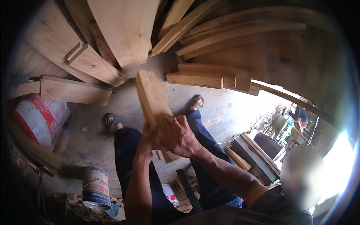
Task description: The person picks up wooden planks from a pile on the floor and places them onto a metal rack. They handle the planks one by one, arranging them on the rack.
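A thick, pale wooden block [152, 92] is gripped between both my hands, tilted up and away from me above the floor. My left hand [149, 135] closes on the near left side of it, with the fingers partly hidden. Across its near right side, my right hand [179, 135] is wrapped with bent fingers. Lines along the block's length suggest stacked pieces, but I cannot tell whether it is one piece or several. The hands cover its near end. Below them, between my legs, smaller wood pieces [167, 156] show.
Large boards [123, 28] lean at the far side. Stacked planks [195, 80] lie beyond my right foot. At left are short boards [75, 90] and a red-and-white plastic sack [43, 114]. A paint bucket [96, 187] stands near left; a wooden box-like piece [249, 155] sits at right.
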`<state>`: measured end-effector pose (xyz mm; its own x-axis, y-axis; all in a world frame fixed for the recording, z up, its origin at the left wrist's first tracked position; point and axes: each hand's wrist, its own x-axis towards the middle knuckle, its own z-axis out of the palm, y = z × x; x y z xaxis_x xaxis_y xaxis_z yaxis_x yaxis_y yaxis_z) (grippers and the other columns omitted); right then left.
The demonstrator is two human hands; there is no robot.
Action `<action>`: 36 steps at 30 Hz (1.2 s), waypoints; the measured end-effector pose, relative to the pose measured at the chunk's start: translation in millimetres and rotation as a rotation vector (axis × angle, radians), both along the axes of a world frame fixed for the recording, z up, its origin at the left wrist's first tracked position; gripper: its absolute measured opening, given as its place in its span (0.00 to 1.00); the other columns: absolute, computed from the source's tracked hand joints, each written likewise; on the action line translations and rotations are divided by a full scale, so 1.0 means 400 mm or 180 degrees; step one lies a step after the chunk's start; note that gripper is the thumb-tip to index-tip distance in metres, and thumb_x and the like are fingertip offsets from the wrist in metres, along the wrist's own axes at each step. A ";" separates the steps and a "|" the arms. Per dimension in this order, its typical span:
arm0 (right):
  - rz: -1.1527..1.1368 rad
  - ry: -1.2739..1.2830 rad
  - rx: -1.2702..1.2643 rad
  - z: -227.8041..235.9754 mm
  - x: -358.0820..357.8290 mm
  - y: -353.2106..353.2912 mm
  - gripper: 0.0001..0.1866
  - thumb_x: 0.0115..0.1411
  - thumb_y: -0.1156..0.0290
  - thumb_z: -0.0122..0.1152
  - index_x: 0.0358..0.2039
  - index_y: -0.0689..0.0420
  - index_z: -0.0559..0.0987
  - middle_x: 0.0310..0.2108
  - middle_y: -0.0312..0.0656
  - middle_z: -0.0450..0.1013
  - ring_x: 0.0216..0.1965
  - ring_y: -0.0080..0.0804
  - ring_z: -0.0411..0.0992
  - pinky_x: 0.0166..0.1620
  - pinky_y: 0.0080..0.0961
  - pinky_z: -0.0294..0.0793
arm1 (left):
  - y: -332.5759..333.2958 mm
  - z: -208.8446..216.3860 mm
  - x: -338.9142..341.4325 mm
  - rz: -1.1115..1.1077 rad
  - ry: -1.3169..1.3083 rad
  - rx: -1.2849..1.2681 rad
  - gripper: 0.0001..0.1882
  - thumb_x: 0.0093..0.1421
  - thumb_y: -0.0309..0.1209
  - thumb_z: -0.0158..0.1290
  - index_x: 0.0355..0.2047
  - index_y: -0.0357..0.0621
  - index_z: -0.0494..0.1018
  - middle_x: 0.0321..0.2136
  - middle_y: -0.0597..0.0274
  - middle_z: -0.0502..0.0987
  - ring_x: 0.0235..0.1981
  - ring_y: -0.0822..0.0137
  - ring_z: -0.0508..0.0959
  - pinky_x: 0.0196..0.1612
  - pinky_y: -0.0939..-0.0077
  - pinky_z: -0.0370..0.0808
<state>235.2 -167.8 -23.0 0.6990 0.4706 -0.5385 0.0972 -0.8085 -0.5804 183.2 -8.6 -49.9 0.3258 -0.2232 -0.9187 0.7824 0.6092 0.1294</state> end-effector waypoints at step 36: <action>0.1573 0.2634 0.0796 1.226 -0.455 0.767 0.53 0.45 0.71 0.76 0.69 0.63 0.55 0.61 0.47 0.64 0.64 0.41 0.63 0.66 0.36 0.64 | 0.417 1.021 -0.715 0.4443 -0.1418 0.1246 0.27 0.75 0.52 0.34 0.61 0.43 0.62 0.49 0.55 0.73 0.49 0.65 0.74 0.54 0.67 0.72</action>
